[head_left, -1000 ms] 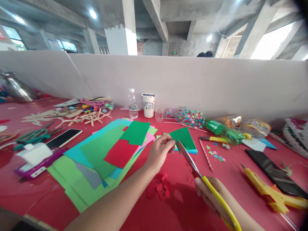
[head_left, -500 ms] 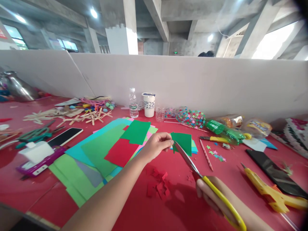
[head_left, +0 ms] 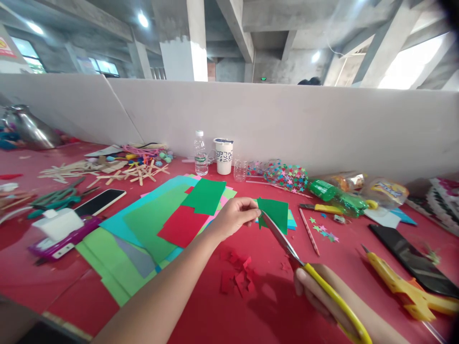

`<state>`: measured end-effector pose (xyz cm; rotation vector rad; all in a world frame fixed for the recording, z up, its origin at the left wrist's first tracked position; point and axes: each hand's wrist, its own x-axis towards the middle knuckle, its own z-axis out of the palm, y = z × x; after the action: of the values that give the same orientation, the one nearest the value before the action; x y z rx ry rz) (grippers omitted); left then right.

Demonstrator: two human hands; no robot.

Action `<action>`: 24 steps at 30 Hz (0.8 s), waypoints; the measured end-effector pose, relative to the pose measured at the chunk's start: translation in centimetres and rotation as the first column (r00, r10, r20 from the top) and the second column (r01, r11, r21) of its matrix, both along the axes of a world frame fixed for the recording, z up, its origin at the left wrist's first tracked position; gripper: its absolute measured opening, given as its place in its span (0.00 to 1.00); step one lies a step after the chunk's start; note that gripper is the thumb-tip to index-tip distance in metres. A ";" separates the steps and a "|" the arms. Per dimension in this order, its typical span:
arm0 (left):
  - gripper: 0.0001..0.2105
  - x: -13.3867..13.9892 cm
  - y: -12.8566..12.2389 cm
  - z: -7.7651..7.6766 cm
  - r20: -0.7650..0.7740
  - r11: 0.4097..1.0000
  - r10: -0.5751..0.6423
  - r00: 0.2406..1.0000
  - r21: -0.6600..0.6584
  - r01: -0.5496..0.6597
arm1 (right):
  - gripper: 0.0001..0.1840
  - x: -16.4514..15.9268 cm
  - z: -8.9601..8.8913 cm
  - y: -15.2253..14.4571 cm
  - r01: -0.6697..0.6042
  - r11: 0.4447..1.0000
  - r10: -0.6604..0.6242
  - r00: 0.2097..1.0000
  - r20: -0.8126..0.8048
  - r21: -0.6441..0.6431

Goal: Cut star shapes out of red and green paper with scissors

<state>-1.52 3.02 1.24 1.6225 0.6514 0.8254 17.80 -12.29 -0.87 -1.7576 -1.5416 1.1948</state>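
My left hand (head_left: 238, 217) is in the middle, its thumb and fingers pinched on the left edge of a dark green sheet of paper (head_left: 278, 210). The sheet has a jagged cut at its left side. In my right hand (head_left: 319, 282) I grip yellow-handled scissors (head_left: 324, 289). Their blades point up and left, lying against the green paper with the tips beside my left fingertips. Small red paper scraps (head_left: 238, 277) lie on the red table below my hands.
Coloured paper sheets (head_left: 143, 220) spread at left. A water bottle (head_left: 201, 155) and a white cup (head_left: 224, 157) stand by the partition. At right lie a yellow glue gun (head_left: 398, 282), a black phone (head_left: 412, 258), a utility knife (head_left: 324, 208) and a green bottle (head_left: 322, 189).
The whole view has shifted slightly, so everything sits a little further right. My hands, the scissors and the green paper keep nearly the same pose.
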 end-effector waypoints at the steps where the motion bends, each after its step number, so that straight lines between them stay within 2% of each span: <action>1: 0.09 0.0 0.0 0.0 -0.007 1.000 0.001 1.000 0.003 -0.001 | 0.39 -0.1 0.1 0.0 0.012 1.000 -0.012 1.000 0.010 -0.010; 11: 0.09 -0.1 0.0 0.1 -0.019 1.000 0.003 1.000 -0.028 -0.004 | 0.36 -0.5 0.2 -0.2 0.083 0.994 -0.084 0.996 -0.010 -0.072; 20: 0.08 0.8 -0.6 -0.3 0.116 0.987 0.041 0.992 -0.161 -0.022 | 0.36 -0.5 0.0 -0.1 0.073 0.996 -0.076 0.995 -0.071 -0.051; 24: 0.08 0.8 -0.5 -0.3 0.121 0.985 0.052 0.991 -0.169 -0.031 | 0.35 -0.8 0.3 -0.2 0.085 0.996 -0.088 0.994 -0.061 -0.040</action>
<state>-0.73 2.48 0.97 1.3990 0.6499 0.8728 17.02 -12.49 -0.56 -1.7748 -1.4020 1.2308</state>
